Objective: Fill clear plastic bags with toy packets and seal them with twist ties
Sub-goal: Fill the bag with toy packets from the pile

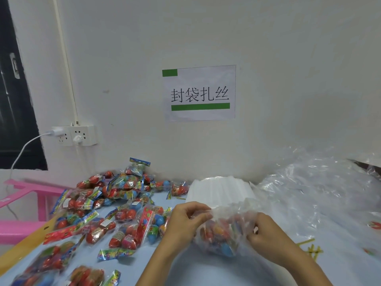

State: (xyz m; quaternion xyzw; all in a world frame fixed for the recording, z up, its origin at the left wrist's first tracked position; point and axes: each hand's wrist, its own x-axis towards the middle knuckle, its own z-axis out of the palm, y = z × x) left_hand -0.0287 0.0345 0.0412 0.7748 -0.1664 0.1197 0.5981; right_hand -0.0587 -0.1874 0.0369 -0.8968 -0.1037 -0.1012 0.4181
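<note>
i see my left hand and right hand pinching the filled clear bag, its mouth pointing toward the wall sign.

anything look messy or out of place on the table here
Nothing damaged. The toy packets lie in a loose heap on the left, and a few yellow twist ties are scattered crosswise at right. Both hands grip the clear bag.

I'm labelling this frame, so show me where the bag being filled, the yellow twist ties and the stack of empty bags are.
bag being filled (pixel 222 232), head view, its packed middle.
yellow twist ties (pixel 311 247), head view, the crossed strands.
stack of empty bags (pixel 220 190), head view, its top sheet.
</note>
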